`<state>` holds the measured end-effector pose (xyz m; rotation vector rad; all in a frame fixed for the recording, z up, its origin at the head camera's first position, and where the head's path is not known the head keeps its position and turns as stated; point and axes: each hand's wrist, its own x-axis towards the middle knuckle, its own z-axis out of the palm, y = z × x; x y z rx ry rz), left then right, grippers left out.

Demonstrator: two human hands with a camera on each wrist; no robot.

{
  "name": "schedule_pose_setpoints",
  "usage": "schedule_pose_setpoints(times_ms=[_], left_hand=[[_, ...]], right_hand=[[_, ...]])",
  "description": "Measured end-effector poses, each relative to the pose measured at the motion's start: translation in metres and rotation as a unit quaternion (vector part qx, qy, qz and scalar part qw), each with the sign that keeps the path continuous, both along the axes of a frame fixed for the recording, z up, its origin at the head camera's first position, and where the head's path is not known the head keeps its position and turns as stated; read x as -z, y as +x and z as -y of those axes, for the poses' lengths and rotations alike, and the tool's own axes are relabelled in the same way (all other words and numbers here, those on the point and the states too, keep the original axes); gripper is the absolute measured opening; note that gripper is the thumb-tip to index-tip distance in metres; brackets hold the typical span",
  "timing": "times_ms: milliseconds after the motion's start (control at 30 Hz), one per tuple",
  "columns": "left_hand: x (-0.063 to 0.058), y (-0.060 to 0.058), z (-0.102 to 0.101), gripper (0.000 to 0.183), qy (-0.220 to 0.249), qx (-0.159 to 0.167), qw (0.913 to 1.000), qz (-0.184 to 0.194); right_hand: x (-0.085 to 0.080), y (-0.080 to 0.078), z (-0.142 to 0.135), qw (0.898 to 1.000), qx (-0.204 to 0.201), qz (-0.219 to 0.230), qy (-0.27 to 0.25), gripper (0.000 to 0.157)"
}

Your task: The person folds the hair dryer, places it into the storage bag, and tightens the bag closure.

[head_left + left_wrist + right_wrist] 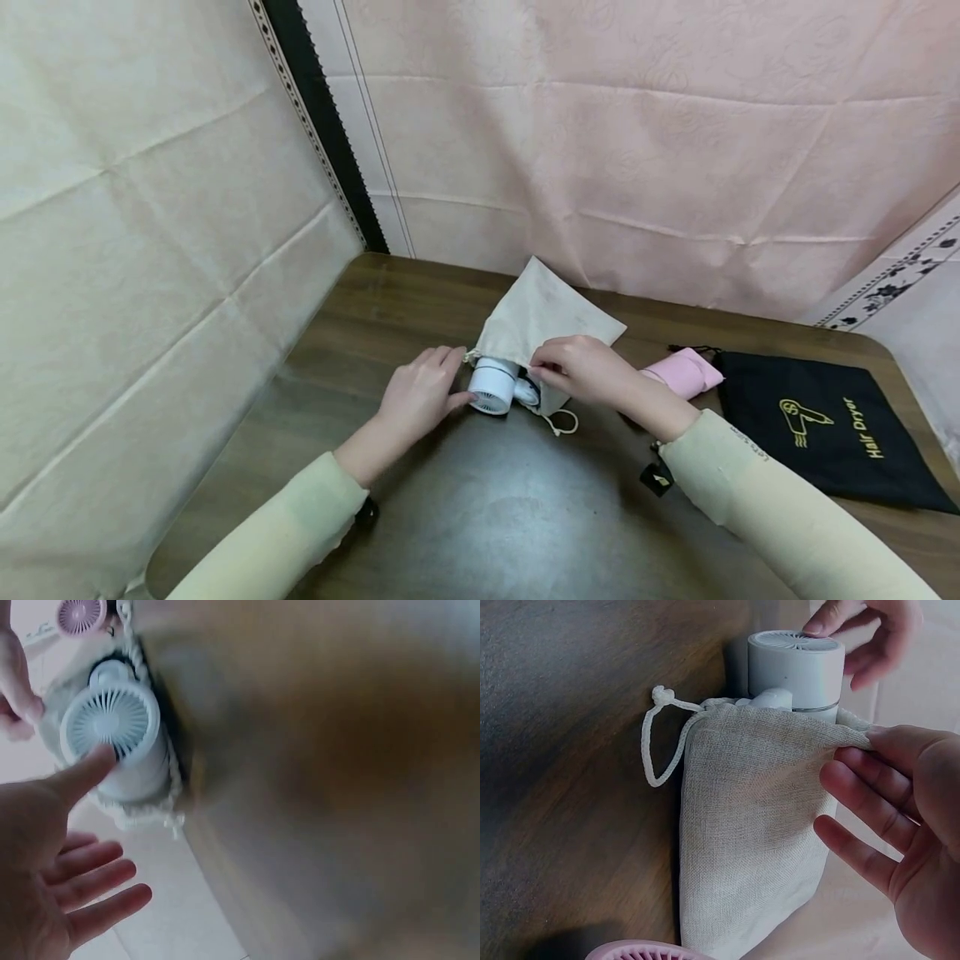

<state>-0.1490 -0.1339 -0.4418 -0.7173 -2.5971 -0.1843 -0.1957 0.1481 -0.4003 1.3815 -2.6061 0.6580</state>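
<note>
A white hair dryer [492,385] lies partly inside a beige drawstring bag [546,312], its round vent end sticking out of the mouth toward me. My left hand [420,387] is at the dryer's left side. In the left wrist view its thumb rests on the slatted vent [109,720], with the other fingers spread out straight. With thumb and fingers, my right hand [581,367] pinches the edge of the bag's mouth. A white knotted cord loop [651,742] hangs from the opening. The rest of the dryer is hidden by the cloth.
Right of the bag lies a pink hair dryer [678,372], partly behind my right forearm. Beyond it, a black bag [817,425] printed "Hair Dryer" lies flat. A small black tag [657,479] is near my right sleeve. Cloth hangings [637,167] stand behind the wooden table [540,517].
</note>
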Motion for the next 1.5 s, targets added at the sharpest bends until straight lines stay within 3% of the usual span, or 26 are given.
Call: schedule_pose_setpoints(times_ms=[100, 267, 467, 900, 1067, 1300, 1500], left_hand=[[-0.006, -0.014, 0.004, 0.079, -0.007, 0.025, 0.998, 0.057], [-0.01, -0.036, 0.011, 0.093, -0.006, 0.049, 0.9859, 0.16], [-0.009, -0.051, 0.012, 0.081, 0.006, 0.066, 0.9747, 0.214], [0.0, -0.064, 0.009, 0.044, 0.07, 0.101, 0.9706, 0.207], [0.003, -0.066, 0.007, 0.032, 0.088, 0.097, 0.9722, 0.194], [0.01, -0.067, -0.002, 0.026, 0.116, 0.076, 0.9762, 0.167], [0.015, -0.07, -0.004, 0.025, 0.144, 0.082, 0.9723, 0.165]], right_hand=[[0.0, 0.0, -0.001, 1.0, 0.002, -0.002, 0.0, 0.006], [0.0, 0.002, 0.002, 1.0, -0.001, -0.011, 0.002, 0.004], [-0.001, 0.002, 0.003, 1.0, -0.003, -0.025, 0.003, 0.004], [0.0, 0.0, 0.003, 0.999, -0.01, -0.036, -0.013, 0.006], [0.0, 0.0, 0.003, 0.999, -0.007, -0.031, -0.015, 0.005], [0.0, 0.001, 0.0, 1.0, 0.005, -0.026, -0.014, 0.005], [0.001, 0.001, -0.004, 0.999, 0.023, -0.023, -0.002, 0.005]])
